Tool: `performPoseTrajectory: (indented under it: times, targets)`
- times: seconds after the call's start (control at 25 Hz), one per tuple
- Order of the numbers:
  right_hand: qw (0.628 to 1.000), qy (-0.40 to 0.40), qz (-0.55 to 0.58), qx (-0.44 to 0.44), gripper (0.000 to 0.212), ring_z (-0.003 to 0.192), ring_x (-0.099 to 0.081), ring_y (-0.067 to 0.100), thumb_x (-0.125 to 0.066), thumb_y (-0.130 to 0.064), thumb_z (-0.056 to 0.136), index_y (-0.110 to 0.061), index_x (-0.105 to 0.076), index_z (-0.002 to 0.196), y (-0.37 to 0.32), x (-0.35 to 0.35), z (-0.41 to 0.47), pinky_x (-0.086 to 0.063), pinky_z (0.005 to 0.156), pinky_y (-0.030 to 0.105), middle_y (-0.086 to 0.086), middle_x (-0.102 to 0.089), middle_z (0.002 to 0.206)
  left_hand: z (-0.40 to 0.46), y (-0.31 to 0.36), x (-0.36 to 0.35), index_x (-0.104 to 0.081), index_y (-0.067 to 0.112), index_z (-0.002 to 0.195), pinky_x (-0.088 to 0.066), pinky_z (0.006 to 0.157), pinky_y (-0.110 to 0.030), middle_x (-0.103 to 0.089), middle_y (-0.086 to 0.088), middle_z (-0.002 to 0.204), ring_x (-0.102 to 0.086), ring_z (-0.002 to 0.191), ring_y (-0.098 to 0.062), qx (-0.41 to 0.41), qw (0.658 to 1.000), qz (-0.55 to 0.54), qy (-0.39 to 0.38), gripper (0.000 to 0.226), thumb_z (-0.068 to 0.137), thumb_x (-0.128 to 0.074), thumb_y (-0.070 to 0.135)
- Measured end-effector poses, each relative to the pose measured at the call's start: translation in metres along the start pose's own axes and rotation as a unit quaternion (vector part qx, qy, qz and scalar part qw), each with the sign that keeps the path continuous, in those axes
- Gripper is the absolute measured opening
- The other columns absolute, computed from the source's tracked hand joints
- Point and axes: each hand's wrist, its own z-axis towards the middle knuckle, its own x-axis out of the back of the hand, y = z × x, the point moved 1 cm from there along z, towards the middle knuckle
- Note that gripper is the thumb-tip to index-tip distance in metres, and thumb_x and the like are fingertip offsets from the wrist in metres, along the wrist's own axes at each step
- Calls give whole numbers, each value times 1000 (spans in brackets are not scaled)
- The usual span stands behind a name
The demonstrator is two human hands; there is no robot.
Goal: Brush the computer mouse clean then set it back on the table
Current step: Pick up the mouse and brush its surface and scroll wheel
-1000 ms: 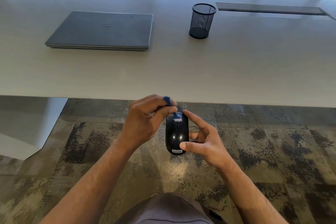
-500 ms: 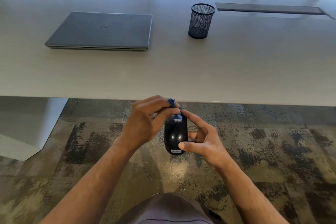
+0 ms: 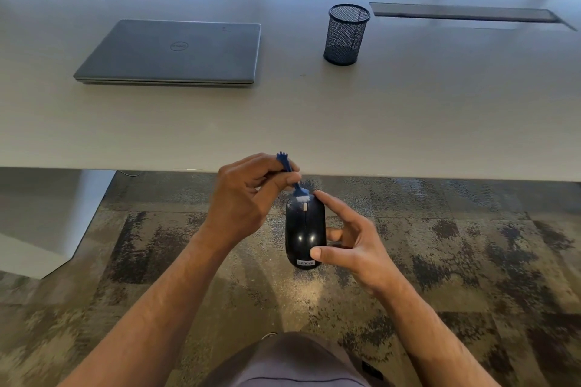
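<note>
Black Lenovo mouse (image 3: 305, 231) held in air below the tabletop (image 3: 408, 122) edge, over carpet, long axis running away from the body. Right hand (image 3: 352, 245) pinching it front and rear; left hand (image 3: 248, 195) gripping small blue brush (image 3: 292, 177), white bristles touching front end beside scroll wheel. Glossy smooth shell, rounded oval. Tabletop just ahead, above both hands.
</note>
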Motion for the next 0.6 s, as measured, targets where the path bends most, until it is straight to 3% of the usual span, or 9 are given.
performPoseTrajectory:
  times: [0.24,0.44,0.6]
  targets:
    - [1000,0,-2,-2,90,106,-72,43,-86,-7,66,-24,-49,147,2,-2,1,-57,90,63,14,-47,154,-7,-4,-2,-73,10,99,-54,76,-14,-66,16,92,-67,85,2,-31,998,57,-24,14,87,-70,18]
    - [1000,3,0,-3,88,106,-72,45,-82,3,69,-26,-49,146,2,-2,1,-56,90,65,13,-51,152,-7,-5,7,-75,10,96,-57,74,-20,-66,19,91,-68,84,-2,-17,997,68,10,10,86,-73,12]
    - [1000,-2,5,0,90,107,-72,44,-85,-4,67,-23,-48,147,1,-4,2,-57,90,64,12,-49,154,-8,0,-2,-73,9,100,-55,76,-17,-68,13,93,-68,86,-2,-50,997,51,-19,14,88,-72,17]
